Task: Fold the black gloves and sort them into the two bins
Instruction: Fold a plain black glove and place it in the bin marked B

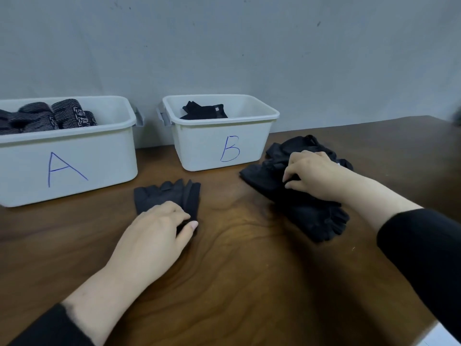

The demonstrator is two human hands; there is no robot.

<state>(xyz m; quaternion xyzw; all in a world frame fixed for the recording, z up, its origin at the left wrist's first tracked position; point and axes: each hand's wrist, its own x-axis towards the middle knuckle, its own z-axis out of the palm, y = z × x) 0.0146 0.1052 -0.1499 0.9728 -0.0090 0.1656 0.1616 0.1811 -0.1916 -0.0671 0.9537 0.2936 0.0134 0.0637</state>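
On the surface, between me and the bins: this is where the unfinished work lies, as I read it through the head camera.

Glove in hand: a single black glove [167, 197] lies flat just in front of bin A and bin B, its fingers pointing away from me. I judge it not yet folded.

Left hand: my left hand [156, 236] rests on the near end of that glove, thumb and fingers curled round its edge, so I take it as gripping the glove, ready to fold or lift.

Pile: a heap of black gloves [299, 193] sits to the right of bin B, loose and unsorted. How many are in it I cannot tell.

Right hand: my right hand [311, 174] is on top of the pile, fingers curled into the fabric, pinching at one piece.

Bin A [74, 156]: holds several rolled or folded patterned dark gloves [47, 116], filled close to the rim on its left side.

Bin B [224, 143]: holds folded plain black gloves [203, 111], lying low inside with plenty of room above them.

Progress: partway, by my judgement. Both bins have stock, but the pile and the glove under my left hand remain to be folded and placed.

Surface [249, 270]: dark wood; both bins stand at its far edge against a grey wall.
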